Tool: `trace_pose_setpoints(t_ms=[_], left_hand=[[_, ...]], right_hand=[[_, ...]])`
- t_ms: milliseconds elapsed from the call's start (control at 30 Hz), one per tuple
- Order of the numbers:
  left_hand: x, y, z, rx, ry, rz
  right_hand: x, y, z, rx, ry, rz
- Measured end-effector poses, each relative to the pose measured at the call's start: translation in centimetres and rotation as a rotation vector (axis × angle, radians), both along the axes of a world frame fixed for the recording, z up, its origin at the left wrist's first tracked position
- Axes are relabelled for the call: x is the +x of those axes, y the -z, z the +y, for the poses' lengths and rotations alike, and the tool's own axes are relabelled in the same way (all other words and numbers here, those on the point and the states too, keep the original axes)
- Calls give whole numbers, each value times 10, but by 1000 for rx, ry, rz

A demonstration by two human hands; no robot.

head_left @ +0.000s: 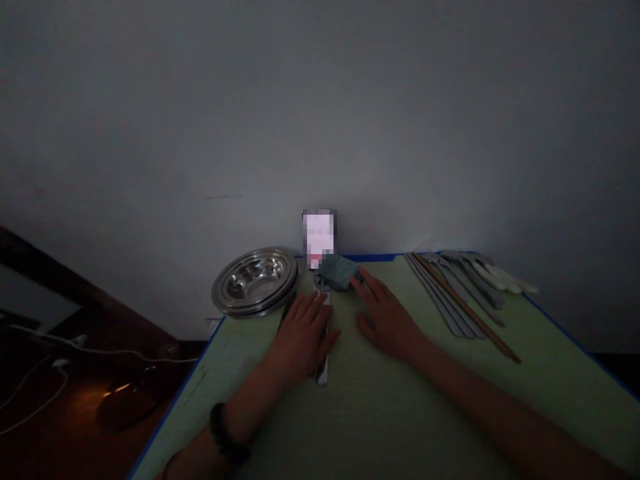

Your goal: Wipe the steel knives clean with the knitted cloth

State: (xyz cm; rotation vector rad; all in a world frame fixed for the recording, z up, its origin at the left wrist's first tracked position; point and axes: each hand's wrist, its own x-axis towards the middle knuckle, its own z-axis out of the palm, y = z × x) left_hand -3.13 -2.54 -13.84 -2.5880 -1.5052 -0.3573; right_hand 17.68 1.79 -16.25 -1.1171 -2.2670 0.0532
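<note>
My left hand (303,340) lies with its fingers stretched out over some metal utensils (323,377) in the middle of the table. A pale handle end shows below the hand and a rounded metal part above the fingers; the rest is covered, so I cannot tell their kind. My right hand (387,317) has its fingers apart, its fingertips at the right edge of a grey-green cloth (339,272). This folded-looking cloth sits just beyond the utensils. To the left of my left hand stands a stack of shiny steel plates or shallow bowls (257,280).
A blurred phone-like screen (319,233) leans on the wall behind the cloth. Along the right side of the pale green table (350,427) lie chopsticks (465,307), several metal spoons (473,287) and white spoon-like pieces (503,279). White cables (125,352) hang at the left.
</note>
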Motion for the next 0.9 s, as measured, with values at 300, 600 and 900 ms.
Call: trace_pose_setpoints(t_ms=[300, 600, 900], left_hand=[[1, 9, -16, -214, -101, -24], [-8, -4, -11, -178, -85, -55], [-7, 4, -16, -169, 59, -32]], right_hand=[[-23, 0, 34, 35, 160, -38], [-18, 7, 38, -63, 186, 168], [-16, 4, 39, -159, 199, 326]])
